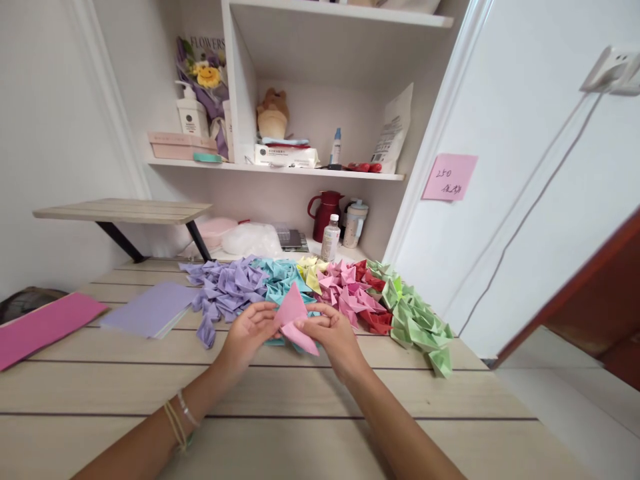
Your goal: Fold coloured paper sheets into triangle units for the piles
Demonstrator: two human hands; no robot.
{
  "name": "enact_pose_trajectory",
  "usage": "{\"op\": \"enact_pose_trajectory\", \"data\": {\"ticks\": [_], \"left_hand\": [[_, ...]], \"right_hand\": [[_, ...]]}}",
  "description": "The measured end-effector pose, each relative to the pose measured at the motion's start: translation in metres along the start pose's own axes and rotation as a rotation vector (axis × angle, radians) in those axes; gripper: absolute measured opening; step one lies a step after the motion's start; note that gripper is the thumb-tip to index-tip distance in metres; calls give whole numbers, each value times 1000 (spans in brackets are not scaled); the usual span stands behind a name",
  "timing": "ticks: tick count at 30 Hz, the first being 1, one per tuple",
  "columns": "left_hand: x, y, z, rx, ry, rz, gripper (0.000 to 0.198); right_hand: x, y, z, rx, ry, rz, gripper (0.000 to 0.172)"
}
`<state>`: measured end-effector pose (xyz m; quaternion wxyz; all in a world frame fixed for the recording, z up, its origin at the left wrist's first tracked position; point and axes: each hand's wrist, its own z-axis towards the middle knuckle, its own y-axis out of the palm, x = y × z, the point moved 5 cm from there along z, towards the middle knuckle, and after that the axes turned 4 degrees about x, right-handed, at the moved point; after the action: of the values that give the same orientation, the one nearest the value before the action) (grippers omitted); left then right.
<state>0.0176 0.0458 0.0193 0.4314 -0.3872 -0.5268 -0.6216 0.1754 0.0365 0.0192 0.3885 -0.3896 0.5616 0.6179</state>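
A folded piece of pink origami paper is held up between both hands over the table, with one pointed corner rising and another pointing down to the right. My left hand is closed on its left edge. The thumb and fingers of my right hand pinch its right side. Right behind it lie heaps of folded paper pieces: purple, teal, yellow, pink, red and green.
Flat purple sheets and a magenta sheet lie on the left of the slatted table. A raised wooden stand is behind them. At the back stand a bottle, a red jug and a tumbler.
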Motion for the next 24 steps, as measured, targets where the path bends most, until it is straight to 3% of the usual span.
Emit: {"op": "enact_pose_trajectory", "data": {"ticks": [5,10,14,19,24], "left_hand": [[-9,1,-5,-54,-113,-128,28],[-9,0,-6,-70,-130,-154,23],[-6,-2,-3,-42,-111,-129,25],[0,-5,1,20,-67,-32,26],[-2,-1,-3,-50,-192,-48,30]], "right_hand": [[7,10,-5,-91,147,208,24],[4,19,-11,-192,182,239,23],[-5,14,-9,-132,39,29,25],[-11,12,-6,-135,-110,-187,46],[-21,9,-11,-37,-458,-507,17]]}}
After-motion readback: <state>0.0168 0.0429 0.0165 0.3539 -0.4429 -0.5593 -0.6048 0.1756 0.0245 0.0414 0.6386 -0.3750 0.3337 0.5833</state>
